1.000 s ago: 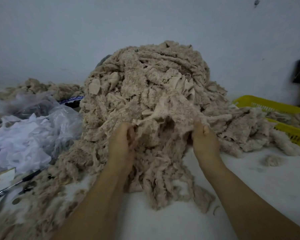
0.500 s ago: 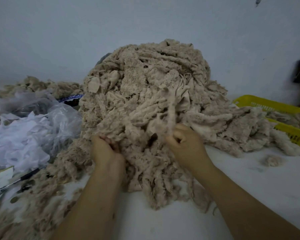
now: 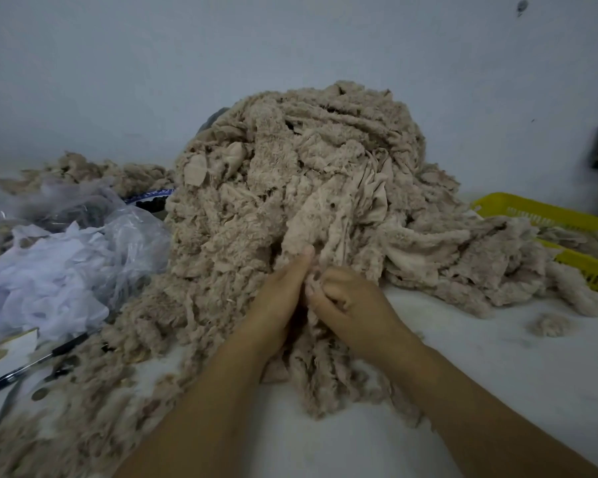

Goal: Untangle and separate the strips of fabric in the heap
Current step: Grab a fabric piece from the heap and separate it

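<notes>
A tall heap of tangled beige fleecy fabric strips (image 3: 290, 188) fills the middle of the white table, against the wall. Both hands meet at its front foot. My left hand (image 3: 278, 298) lies with fingers stretched up against the strips, its thumb side touching the fabric. My right hand (image 3: 351, 301) has its fingers curled round a bunch of strips at the heap's front. More loose strips hang down in front of the wrists (image 3: 325, 381). The fingertips of both hands are partly buried in the fabric.
A pile of clear and white plastic bags (image 3: 59, 267) lies at the left, with a black pen (image 3: 32, 365) in front of it. A yellow basket (image 3: 553, 219) holding more strips stands at the right. A small tuft (image 3: 548, 324) lies on the white table (image 3: 497, 374).
Both hands have come together at the heap's front centre. The left hand moved right and the right hand moved slightly left and down, still holding strips.
</notes>
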A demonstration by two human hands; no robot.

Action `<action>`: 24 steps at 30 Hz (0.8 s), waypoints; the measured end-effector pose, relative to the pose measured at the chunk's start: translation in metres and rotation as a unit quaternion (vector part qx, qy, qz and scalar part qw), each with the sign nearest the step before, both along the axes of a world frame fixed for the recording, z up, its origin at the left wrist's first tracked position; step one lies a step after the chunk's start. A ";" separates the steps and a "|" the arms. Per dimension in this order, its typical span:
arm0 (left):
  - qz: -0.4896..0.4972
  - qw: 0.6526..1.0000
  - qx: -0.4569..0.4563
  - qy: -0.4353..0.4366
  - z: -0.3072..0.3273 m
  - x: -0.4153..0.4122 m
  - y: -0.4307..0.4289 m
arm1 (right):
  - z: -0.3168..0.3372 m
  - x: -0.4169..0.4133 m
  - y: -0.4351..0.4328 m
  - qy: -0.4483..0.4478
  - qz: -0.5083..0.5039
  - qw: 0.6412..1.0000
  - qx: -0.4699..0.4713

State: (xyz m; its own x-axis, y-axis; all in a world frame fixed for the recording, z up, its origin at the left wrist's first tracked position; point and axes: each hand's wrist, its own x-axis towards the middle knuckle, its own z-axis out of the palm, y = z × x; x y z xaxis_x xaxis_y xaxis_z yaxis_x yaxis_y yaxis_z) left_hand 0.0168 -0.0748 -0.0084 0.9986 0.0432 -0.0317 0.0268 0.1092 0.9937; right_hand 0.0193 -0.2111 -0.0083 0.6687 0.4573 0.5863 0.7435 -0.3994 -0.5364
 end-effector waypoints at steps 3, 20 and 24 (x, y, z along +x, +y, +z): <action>-0.047 0.988 -0.123 0.075 0.002 0.003 0.002 | -0.003 -0.007 0.006 0.087 0.063 0.994 -0.021; -0.097 0.924 0.266 -0.257 -0.002 -0.009 -0.023 | -0.014 0.032 -0.019 0.402 -0.047 0.857 0.318; -0.243 0.903 0.292 -0.199 -0.004 -0.014 -0.026 | -0.008 0.031 -0.027 0.456 -0.050 0.783 0.420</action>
